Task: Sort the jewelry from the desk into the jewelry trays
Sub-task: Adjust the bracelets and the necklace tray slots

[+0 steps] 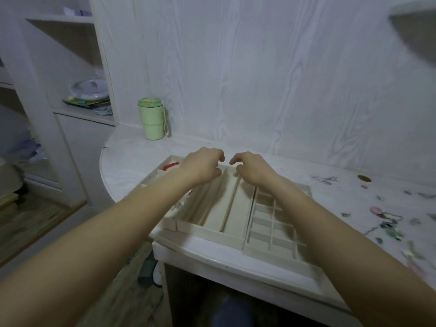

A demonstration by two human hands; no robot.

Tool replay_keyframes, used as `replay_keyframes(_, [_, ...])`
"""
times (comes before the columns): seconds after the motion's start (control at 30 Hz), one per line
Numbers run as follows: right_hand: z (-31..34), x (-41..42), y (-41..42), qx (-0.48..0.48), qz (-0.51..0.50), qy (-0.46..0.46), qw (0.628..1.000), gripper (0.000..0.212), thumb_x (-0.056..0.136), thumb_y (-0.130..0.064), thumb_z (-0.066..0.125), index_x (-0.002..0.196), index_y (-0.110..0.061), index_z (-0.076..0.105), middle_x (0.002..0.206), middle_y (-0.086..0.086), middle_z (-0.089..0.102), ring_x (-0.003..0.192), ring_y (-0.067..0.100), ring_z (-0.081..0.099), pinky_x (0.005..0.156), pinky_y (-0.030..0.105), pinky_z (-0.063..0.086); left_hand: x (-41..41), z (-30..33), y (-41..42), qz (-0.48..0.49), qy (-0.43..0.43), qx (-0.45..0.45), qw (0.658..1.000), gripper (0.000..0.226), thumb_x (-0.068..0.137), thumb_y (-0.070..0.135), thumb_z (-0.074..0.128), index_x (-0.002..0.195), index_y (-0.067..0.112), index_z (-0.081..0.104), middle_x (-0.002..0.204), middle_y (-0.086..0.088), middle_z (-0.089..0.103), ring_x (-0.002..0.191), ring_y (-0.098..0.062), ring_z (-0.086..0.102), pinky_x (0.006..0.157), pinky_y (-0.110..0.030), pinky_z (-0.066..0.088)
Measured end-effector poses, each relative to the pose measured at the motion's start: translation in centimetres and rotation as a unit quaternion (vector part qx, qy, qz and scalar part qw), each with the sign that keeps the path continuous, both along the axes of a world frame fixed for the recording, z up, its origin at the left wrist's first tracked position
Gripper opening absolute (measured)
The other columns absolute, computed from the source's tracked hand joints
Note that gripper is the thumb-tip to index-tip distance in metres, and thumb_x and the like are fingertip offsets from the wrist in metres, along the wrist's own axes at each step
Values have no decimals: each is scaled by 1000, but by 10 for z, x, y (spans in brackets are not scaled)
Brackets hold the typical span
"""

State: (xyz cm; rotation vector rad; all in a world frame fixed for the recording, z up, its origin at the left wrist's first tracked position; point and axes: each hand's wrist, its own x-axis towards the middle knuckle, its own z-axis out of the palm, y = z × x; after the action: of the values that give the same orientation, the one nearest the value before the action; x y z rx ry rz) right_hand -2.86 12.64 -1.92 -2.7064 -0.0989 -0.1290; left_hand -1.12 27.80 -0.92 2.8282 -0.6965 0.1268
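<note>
Left hand (203, 165) and right hand (250, 168) sit mid-frame, both over the far end of the long-slot tray (213, 214). Fingers on both curl downward at the tray's back edge; can't tell whether either pinches anything, fingertips are hidden or blurred. The 2 hands are near each other, not touching. Grid tray (274, 232) lies just right of the long-slot tray, edges touching. A 3rd tray (170, 161) is left of it, mostly under the left forearm, with a red bead bracelet (170, 165) in its far compartment. Loose jewelry (387, 220) is scattered on the desk (132, 166) at right of frame, well apart from the trays. Green cup (152, 121) stands upper left of the hands, by the wall.
</note>
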Motion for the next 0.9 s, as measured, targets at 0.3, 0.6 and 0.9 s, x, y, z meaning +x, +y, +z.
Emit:
replay_keyframes(0.3, [8,-35,-125,11,-129,10,992,39,93,-5,40,129,-11,55,140,7,47,124,22,48,97,29,37,-6,17,-133,-75,-60,-61,994,35,90,8,42,121,17,55,112,-4,63,105,-23,56,75,-28,37])
replay_keyframes(0.6, [-20,-23,-234,5,-198,52,979,42,99,-6,34,141,-11,42,149,9,37,136,25,36,109,33,29,30,-5,-246,-141,54,-9,989,32,95,7,40,120,10,61,122,-10,59,112,-30,56,94,-39,46])
replay_keyframes(0.9, [-51,7,-284,-27,-174,78,981,36,97,-17,47,132,-20,54,139,3,50,124,24,49,104,39,40,71,-43,-299,-149,113,21,982,28,85,9,59,113,14,66,119,-6,62,113,-25,56,98,-37,45])
